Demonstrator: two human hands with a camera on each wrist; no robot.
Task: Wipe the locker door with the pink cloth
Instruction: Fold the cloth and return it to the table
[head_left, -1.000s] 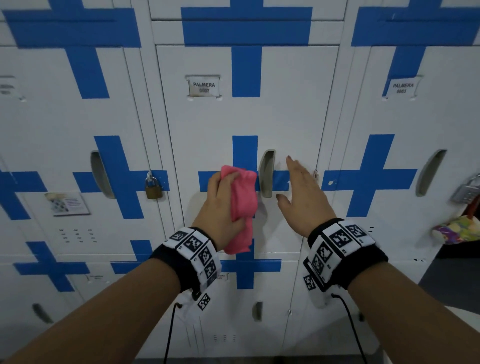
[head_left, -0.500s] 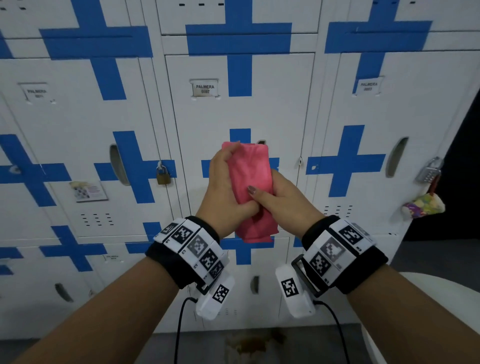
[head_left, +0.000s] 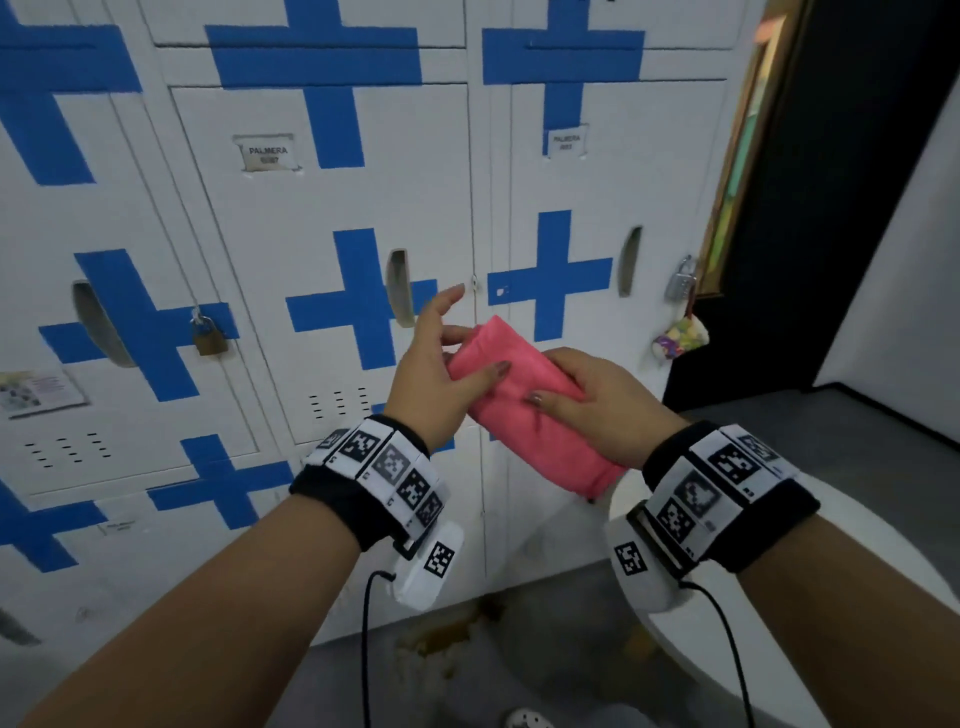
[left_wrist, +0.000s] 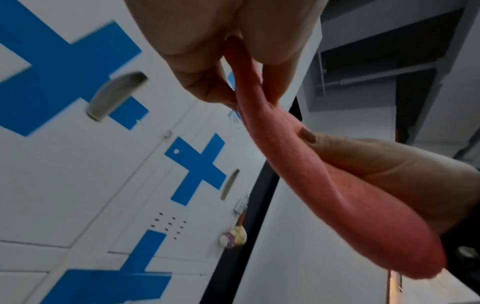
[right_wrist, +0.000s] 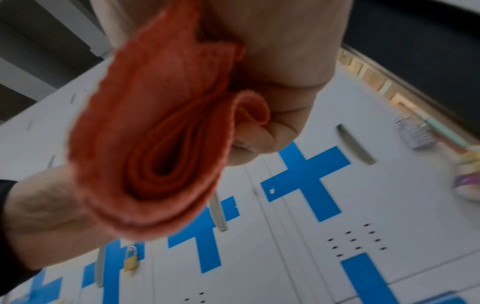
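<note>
Both hands hold the folded pink cloth (head_left: 524, 410) clear of the locker door (head_left: 332, 270): left hand (head_left: 436, 384) pinching its upper end, right hand (head_left: 608, 405) wrapped around its middle.

A second ago the left hand (head_left: 434, 384) alone holds the folded pink terry cloth (head_left: 530, 410) upright against the white metal locker door with blue taped crosses (head_left: 332, 218), and the right hand (head_left: 597, 410) hovers open beside it. Now the cloth is off the door, lower and to the right, lying slantwise between both hands. The right hand grips its lower part in a fist; the left pinches the upper end, forefinger lifted. The head view has swung right and downward, bringing in a dark doorway (head_left: 831, 208) and the grey floor (head_left: 545, 665).
</note>
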